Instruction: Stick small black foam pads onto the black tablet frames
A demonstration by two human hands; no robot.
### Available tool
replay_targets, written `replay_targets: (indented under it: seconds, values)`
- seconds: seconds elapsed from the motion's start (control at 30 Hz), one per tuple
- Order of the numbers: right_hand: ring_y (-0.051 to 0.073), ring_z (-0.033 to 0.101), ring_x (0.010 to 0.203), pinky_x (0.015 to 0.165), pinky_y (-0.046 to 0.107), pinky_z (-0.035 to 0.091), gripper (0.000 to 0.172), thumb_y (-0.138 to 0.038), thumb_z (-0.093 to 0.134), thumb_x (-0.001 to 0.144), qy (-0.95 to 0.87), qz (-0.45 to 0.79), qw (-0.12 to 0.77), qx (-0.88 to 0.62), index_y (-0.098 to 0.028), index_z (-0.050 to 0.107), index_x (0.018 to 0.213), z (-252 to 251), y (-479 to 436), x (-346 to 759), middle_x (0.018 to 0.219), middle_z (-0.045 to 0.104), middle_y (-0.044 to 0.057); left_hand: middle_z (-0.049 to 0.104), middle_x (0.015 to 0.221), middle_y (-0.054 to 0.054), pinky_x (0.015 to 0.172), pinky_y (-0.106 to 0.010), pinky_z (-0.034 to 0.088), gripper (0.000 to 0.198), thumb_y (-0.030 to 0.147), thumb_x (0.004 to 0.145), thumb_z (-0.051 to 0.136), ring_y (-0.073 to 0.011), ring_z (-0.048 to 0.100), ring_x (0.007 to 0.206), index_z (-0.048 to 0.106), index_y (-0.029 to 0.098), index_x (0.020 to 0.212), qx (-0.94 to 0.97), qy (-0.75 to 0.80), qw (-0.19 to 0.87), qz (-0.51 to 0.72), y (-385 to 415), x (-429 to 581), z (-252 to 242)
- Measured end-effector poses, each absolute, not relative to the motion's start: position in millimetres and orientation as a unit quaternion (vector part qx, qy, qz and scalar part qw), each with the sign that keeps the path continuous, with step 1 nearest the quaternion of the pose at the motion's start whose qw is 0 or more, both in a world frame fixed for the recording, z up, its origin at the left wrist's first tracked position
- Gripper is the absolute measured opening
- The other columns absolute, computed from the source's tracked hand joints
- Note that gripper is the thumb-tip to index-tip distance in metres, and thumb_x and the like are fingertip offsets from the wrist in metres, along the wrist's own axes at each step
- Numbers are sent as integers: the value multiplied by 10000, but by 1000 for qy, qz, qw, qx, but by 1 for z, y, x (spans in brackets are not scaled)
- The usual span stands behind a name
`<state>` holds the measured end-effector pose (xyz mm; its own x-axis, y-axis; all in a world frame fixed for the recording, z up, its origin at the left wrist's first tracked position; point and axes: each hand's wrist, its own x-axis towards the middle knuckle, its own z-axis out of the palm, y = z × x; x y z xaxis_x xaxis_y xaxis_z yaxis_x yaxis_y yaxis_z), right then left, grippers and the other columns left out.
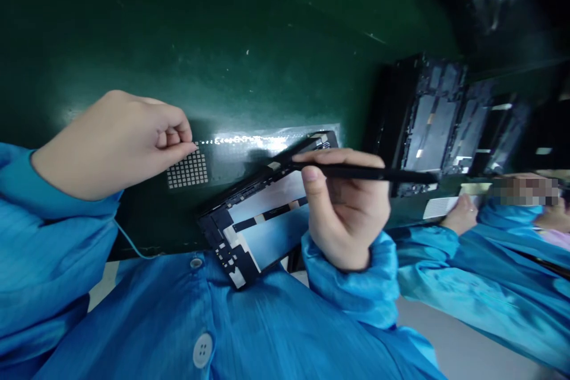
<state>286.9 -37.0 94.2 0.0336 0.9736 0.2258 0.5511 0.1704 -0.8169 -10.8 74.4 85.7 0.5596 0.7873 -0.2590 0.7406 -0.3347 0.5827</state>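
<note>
Tabletop [200,29] dark green, sticker sheet [187,170], stacked frames [434,116]

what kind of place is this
Most likely an electronics assembly line. The right hand holds a thin black tool over an open device frame at a green mat, more frames stand stacked behind, and a co-worker's sleeve is the same blue smock.

Shiny blue smock [267,320], white buttons [202,349], bare hands [116,145]
</note>
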Motion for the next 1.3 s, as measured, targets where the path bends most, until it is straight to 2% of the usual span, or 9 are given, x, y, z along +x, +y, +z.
replay_targets:
  seconds: [0.23, 0.4, 0.57, 0.7, 0.8, 0.87, 0.97, 1.07, 1.3]
  values:
    - [208, 839, 1066, 945, 376, 711, 118, -336, 743, 1132, -723, 476, 290, -407, -253, 718, 1212, 73, 39, 248, 1165, 844, 38, 768, 840, -17, 804, -360, 505, 324, 467, 955, 526, -209, 721, 783, 750, 237, 911, 817, 474, 330, -9, 77, -2, 94]
    - [208, 836, 1106, 1016, 393, 708, 247, -456, 770, 1120, -699, 495, 299, -420, -244, 712, 1232, 57, 38, 249, 1192, 829, 46, 834, 934, -17, 910, -355, 562, 244, 323, 985, 591, -218, 777, 894, 816, 229, 988, 810, 485, 323, -60, 77, 3, 98]
    - [211, 835, 1100, 1017, 396, 711, 260, -501, 743, 1129, -714, 473, 288, -429, -258, 727, 1220, 59, 39, 245, 1192, 829, 42, 840, 896, 2, 890, -339, 565, 209, 334, 983, 619, -202, 759, 860, 803, 241, 945, 815, 478, 326, -21, 77, 0, 95]
    - [213, 846, 1026, 931, 391, 737, 308, -570, 750, 1114, -711, 491, 286, -414, -266, 741, 1160, 61, 49, 249, 1133, 850, 39, 815, 833, 2, 866, -347, 555, 230, 391, 979, 622, -195, 734, 811, 785, 241, 917, 817, 470, 335, -3, 77, -3, 94]
    - [194, 836, 882, 806, 374, 746, 353, -618, 761, 1095, -645, 516, 344, -446, -270, 739, 1155, 67, 37, 268, 1059, 850, 25, 787, 803, 5, 837, -342, 530, 251, 429, 973, 624, -187, 716, 778, 782, 242, 917, 810, 478, 340, -5, 77, -4, 92]
    - [177, 816, 850, 766, 344, 724, 269, -540, 785, 1100, -579, 460, 434, -515, -277, 749, 1143, 70, 13, 284, 1012, 826, 10, 786, 812, 1, 818, -334, 505, 298, 465, 981, 594, -182, 705, 775, 775, 238, 912, 807, 477, 348, 1, 77, -5, 90]
    - [157, 801, 899, 790, 300, 687, 117, -383, 818, 1094, -501, 302, 547, -599, -288, 752, 1114, 67, -28, 300, 988, 787, -6, 790, 842, -9, 810, -338, 478, 367, 524, 989, 560, -185, 692, 792, 773, 236, 911, 806, 474, 356, 14, 76, -8, 88]
    - [164, 817, 935, 844, 324, 688, 117, -363, 801, 1097, -511, 235, 547, -621, -287, 723, 1141, 56, -52, 303, 1025, 793, -2, 779, 828, -8, 807, -339, 466, 398, 559, 993, 571, -181, 669, 788, 788, 232, 932, 803, 481, 351, 12, 76, -11, 88]
    - [165, 828, 1011, 953, 354, 691, 89, -312, 728, 1138, -549, 221, 521, -615, -288, 679, 1208, 46, -50, 300, 1092, 794, 6, 732, 781, -1, 790, -336, 446, 437, 570, 1034, 558, -170, 625, 745, 794, 219, 927, 807, 477, 349, 16, 76, -13, 86]
